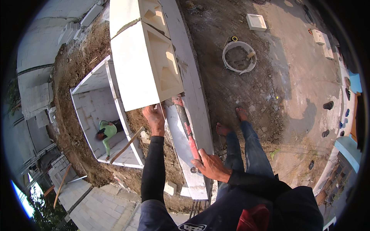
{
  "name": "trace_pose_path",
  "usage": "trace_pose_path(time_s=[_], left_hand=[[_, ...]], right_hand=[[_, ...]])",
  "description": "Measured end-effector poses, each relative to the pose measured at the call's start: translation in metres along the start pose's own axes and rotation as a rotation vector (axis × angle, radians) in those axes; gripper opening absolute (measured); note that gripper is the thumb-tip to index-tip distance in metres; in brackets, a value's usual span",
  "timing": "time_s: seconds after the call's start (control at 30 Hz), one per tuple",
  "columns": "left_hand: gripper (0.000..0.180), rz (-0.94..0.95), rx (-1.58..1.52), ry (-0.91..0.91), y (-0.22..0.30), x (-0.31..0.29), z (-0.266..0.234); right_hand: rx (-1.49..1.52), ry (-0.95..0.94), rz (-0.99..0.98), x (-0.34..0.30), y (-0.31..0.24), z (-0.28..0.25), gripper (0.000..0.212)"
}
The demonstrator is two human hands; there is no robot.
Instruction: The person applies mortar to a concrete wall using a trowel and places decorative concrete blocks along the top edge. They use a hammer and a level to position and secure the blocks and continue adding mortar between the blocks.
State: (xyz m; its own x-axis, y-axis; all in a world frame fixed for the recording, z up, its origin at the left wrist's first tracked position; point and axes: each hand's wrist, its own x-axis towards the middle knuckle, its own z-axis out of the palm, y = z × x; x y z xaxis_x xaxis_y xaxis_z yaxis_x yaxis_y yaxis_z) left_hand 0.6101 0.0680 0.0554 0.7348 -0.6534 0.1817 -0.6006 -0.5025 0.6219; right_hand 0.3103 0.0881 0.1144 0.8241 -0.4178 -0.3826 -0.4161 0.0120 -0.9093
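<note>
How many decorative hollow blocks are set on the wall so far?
2. One block sits at the wall's end, steadied by the left hand; the second abuts it farther along. More may lie beyond the frame's top edge.

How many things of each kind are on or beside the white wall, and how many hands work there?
Hollow white blocks on the wall: 2, near block, far block
Red-handled tool: 1
Hands at work: 2, left hand, right hand
Loose white blocks on the ground: 3
Round tub: 1
Total: 9
</note>
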Motion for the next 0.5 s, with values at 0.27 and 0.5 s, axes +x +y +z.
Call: trace_pose_path(time_s=[0.27,0.5], left_hand=[[0.009,0.127,-0.041,0.064,-0.011,0.002,0.002],[0.017,0.087,-0.039,-0.008,0.004,0.002,0.004]], right_hand=[[-0.031,-0.048,0.016,0.000,-0.009,-0.003,0.037],[-0.031,-0.019,0.025,0.000,-0.012,-0.008,0.040]])
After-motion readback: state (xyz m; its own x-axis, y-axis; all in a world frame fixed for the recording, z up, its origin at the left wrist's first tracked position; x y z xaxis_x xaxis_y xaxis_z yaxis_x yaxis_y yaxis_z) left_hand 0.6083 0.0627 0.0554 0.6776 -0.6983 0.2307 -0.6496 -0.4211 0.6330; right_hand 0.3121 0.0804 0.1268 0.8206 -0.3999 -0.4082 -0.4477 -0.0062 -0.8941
